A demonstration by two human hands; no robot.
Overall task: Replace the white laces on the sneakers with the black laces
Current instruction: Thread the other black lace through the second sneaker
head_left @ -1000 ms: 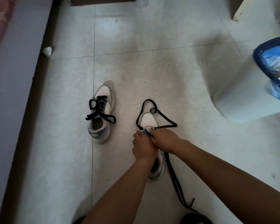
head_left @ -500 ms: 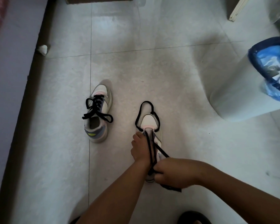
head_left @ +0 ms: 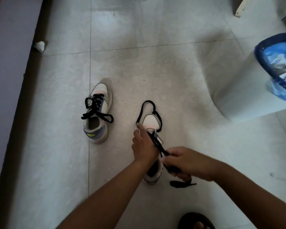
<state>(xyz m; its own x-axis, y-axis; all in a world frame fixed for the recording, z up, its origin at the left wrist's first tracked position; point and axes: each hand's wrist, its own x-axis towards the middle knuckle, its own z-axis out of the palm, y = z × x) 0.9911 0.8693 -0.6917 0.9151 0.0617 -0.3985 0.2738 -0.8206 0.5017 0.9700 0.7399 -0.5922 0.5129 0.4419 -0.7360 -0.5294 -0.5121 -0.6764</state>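
A: From the head camera, where does it stand?

B: The left sneaker [head_left: 98,113] already wears black laces. On the right sneaker [head_left: 153,146] the black lace [head_left: 158,142] is only started: a slack loop lies round the toe. The left hand [head_left: 143,148] rests on the shoe, seemingly steadying it; its grip is hidden. The right hand [head_left: 186,162] is curled round the lace, drawing it nearward.

A: Next?

B: Probably take up the slack, then feed the next eyelet.

A: Room?

B: Open floor [head_left: 155,63] far and left; the bin [head_left: 254,90] stands well apart, right.
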